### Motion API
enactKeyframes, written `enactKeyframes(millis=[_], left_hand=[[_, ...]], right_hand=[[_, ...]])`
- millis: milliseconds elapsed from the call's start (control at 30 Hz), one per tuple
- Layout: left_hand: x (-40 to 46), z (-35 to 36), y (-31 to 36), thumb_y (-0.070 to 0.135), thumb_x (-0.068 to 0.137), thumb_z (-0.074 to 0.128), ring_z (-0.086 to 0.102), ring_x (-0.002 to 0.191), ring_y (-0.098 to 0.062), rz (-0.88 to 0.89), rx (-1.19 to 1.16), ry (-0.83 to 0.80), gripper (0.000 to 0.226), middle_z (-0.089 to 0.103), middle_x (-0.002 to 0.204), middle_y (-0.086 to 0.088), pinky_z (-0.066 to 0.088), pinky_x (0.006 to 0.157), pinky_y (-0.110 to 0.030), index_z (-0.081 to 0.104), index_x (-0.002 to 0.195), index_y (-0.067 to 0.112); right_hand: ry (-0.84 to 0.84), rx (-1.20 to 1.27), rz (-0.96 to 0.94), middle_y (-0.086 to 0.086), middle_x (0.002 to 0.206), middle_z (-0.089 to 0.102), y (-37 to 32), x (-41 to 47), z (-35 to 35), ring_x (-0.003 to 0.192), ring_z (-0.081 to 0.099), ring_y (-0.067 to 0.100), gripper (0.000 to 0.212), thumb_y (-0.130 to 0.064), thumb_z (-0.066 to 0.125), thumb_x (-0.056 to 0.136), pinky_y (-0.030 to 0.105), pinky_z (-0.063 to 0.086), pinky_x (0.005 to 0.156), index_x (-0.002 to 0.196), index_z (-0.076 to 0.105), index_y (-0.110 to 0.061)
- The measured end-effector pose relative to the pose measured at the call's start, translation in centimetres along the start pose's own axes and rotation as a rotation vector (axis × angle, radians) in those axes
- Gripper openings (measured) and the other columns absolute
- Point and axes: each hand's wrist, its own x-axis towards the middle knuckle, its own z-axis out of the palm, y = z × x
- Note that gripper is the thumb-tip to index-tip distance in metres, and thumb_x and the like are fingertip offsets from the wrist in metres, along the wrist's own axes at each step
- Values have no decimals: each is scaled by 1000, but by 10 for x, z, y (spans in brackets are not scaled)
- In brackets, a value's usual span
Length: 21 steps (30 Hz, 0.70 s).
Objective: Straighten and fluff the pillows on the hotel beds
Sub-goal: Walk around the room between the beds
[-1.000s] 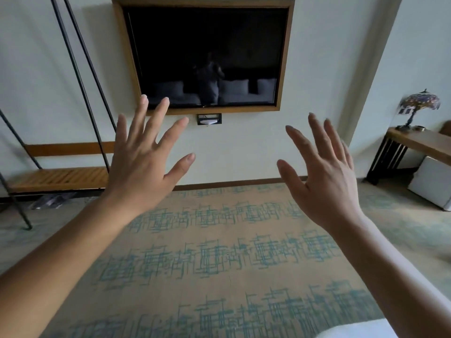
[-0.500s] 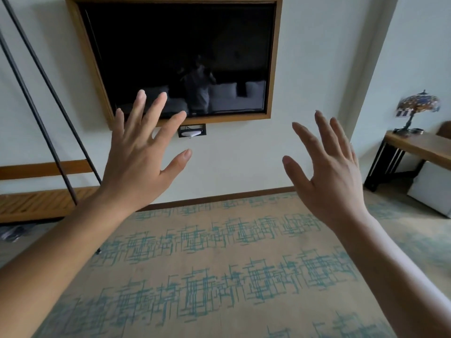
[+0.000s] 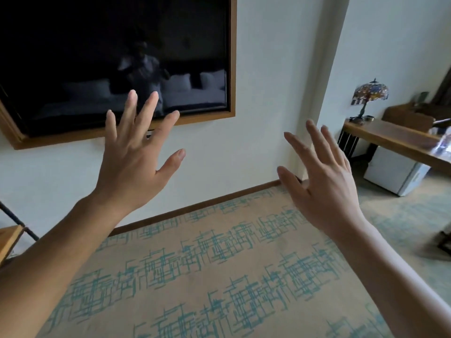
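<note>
My left hand (image 3: 133,162) is held up in front of me with the fingers spread, holding nothing. My right hand (image 3: 324,181) is raised beside it, also spread and empty. No bed or pillow is directly in view. Pale pillows on a bed (image 3: 185,84) appear only as a dim reflection in the dark wall-mounted television (image 3: 97,57), which both hands face.
A patterned beige and teal carpet (image 3: 219,276) covers the floor ahead. At the right stand a wooden desk (image 3: 390,140) with a stained-glass lamp (image 3: 369,93) and a white mini fridge (image 3: 395,176) under it. A wooden luggage rack (image 3: 9,237) is at the left edge.
The view has swung to the right and tilted: the television and luggage rack slid left, the desk and fridge came further in. Both hands stay raised and spread.
</note>
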Motion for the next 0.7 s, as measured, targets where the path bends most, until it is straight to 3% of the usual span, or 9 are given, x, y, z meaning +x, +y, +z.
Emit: enactKeyframes(millis=[67,367,700], left_hand=[[25,18,-7,57,104,34,3,161,-38,59,52,42,65,13,174,-11,8,123,-70,36,159,21],[125,155,7,52,105,40,6,161,-39,219,-156,53,63,16,173,-13,9,123,-71,38,159,19],[264,292,140,54,102,42,-1,162,-33,346,-380,-40,67,10,175,-9,6,125,-67,35,160,23]], right_hand=[[41,-1,21,-1,172,15,9,19,9,159,7,23,62,-56,44,99,50,16,126,156,36,-35],[30,-144,201,1,171,17,88,71,56,159,6,23,61,-55,46,99,49,16,126,156,38,-35],[97,-267,383,4,171,19,262,106,48,158,10,26,61,-53,47,99,57,21,124,155,42,-29]])
